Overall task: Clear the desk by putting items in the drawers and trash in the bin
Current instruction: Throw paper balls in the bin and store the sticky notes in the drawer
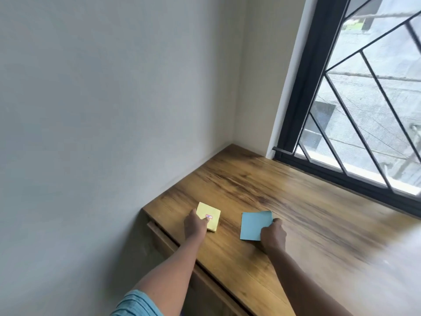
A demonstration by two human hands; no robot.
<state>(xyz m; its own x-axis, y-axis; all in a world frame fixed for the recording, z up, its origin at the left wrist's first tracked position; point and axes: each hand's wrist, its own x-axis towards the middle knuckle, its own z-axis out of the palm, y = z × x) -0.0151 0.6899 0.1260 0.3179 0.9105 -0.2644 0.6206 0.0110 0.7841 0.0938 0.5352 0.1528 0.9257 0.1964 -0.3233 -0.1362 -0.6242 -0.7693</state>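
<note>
My left hand [194, 226] pinches the yellow note pad [210, 215] at its near edge, thumb on top. My right hand [273, 234] grips the blue note pad [255, 225] by its near-right corner. Both pads are on the wooden desk [284, 197], near its left end, apart. A barred window [364, 99] stands far right.

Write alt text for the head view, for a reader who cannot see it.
The person's left hand grips a square yellow sticky-note pad and the right hand pinches a square blue paper note, at the wall end of a brown wooden desk beside a black-barred window.
</note>
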